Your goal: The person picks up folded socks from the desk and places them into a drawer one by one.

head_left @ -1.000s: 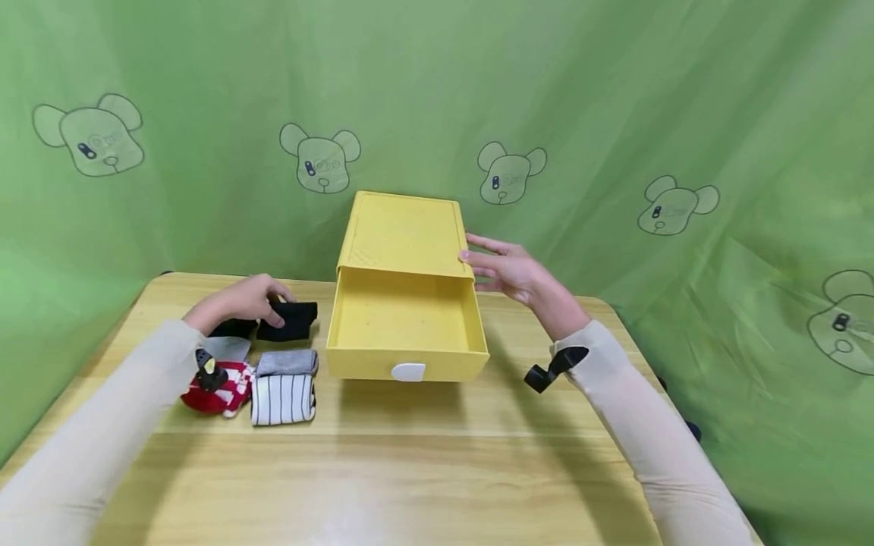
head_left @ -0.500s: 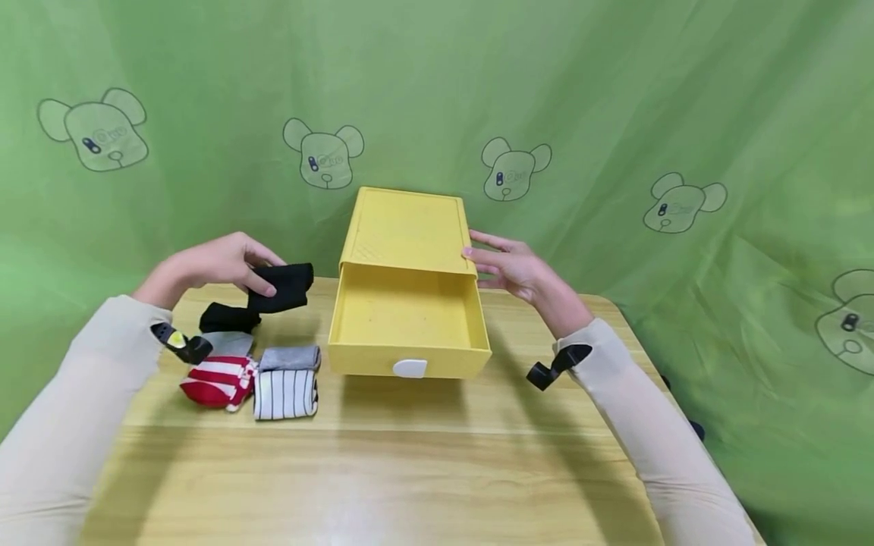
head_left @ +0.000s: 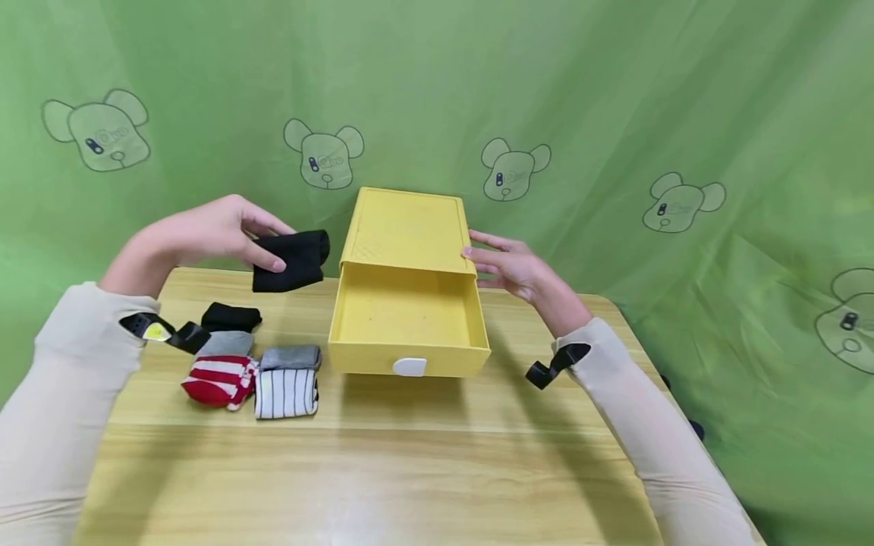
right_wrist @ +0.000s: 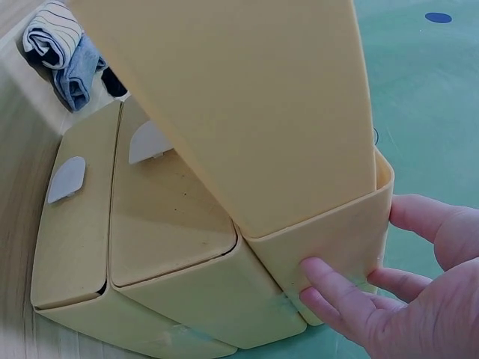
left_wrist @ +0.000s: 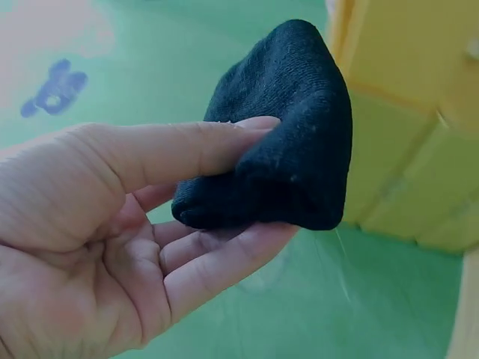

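My left hand pinches a folded black sock between thumb and fingers, up off the table and left of the yellow drawer unit. In the left wrist view the sock shows a knit surface, with the thumb on its near face. The unit's top drawer is pulled out, and its inside looks bare in the head view. My right hand rests on the unit's right side with fairly straight fingers, the thumb at the top edge.
On the table's left lie another black sock, grey ones, a red-and-white striped one and a white one with dark stripes. Lower drawers stand beneath the extended one. A green curtain hangs behind the table.
My left hand has lifted the folded black sock from the table, upward and clear of the other socks. The right hand stays against the drawer unit.
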Demonstrator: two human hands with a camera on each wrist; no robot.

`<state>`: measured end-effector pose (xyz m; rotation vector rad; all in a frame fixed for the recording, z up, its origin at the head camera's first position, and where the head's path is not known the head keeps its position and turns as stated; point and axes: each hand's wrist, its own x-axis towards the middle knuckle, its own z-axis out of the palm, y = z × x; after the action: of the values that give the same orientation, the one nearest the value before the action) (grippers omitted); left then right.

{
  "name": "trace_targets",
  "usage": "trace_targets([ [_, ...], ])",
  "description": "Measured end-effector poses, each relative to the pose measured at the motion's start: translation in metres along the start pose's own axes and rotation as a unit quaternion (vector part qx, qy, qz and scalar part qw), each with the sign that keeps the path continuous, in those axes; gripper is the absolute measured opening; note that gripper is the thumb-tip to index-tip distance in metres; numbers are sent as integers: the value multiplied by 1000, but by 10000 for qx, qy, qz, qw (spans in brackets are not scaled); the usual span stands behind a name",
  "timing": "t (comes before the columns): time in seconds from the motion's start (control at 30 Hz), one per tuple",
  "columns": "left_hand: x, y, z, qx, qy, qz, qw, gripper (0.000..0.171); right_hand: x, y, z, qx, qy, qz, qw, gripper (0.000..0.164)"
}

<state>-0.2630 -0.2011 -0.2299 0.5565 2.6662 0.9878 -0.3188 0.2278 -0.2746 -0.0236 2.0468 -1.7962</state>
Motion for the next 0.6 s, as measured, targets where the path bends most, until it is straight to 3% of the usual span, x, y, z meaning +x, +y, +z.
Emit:
trace_targets([
  [0.17, -1, 32, 2, -406, -145, -63, 9991, 53, 0, 0, -1, 6, 6, 30, 10000, 68],
  [0.3, 8, 60, 10, -774, -324, -80, 9964, 50, 1, -2, -1, 19, 40, 45, 10000, 68],
  [0.6, 37, 105, 39, -638, -748, -90, 9951, 52, 2, -3, -1, 68, 30, 63, 10000, 68],
])
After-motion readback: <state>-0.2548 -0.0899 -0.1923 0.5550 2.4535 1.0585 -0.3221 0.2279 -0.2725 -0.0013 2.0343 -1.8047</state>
